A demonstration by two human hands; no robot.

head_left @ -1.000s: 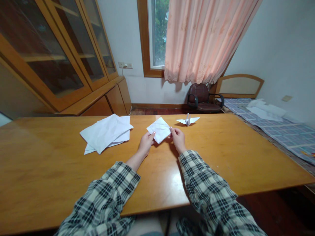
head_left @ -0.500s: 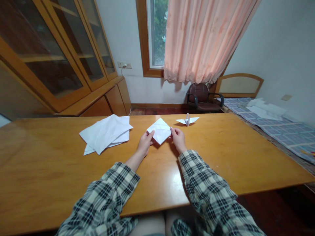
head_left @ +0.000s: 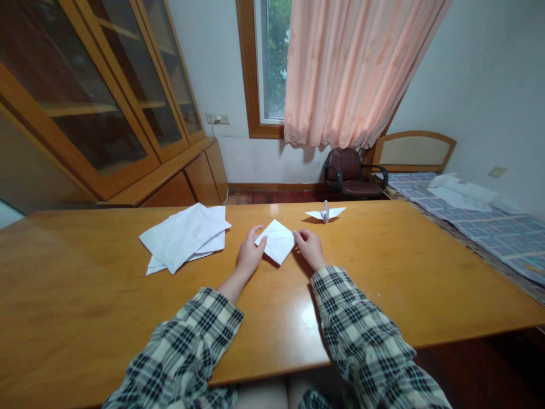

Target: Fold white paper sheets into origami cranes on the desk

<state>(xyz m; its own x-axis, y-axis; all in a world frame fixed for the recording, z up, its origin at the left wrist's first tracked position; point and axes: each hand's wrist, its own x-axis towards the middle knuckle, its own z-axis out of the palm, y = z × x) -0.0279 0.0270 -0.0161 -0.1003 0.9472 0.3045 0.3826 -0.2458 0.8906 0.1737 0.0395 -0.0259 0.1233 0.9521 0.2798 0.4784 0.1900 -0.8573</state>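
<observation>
A small square of folded white paper (head_left: pixel 277 243) lies diamond-wise between my hands, low over the tabletop or on it. Its left corner is in my left hand (head_left: pixel 250 250), thumb on top and index finger stretched along the edge. The other left fingers are hidden. At the right corner, the thumb and index finger of my right hand (head_left: pixel 310 247) pinch the paper. Behind my right hand stands a folded paper crane (head_left: pixel 326 213) with spread wings. To the left of my left hand lies a loose stack of white paper sheets (head_left: pixel 185 236).
The wooden table (head_left: pixel 106 318) spans the view, its near edge by my lap. Beyond it are a glass-fronted cabinet (head_left: pixel 123 142) at left and a brown armchair (head_left: pixel 351 170). A bed (head_left: pixel 477 227) with papers on it stands at right.
The folded paper has come slightly nearer to me and lower. My left index finger has shifted from beneath the paper to its edge. The right hand keeps its pinch.
</observation>
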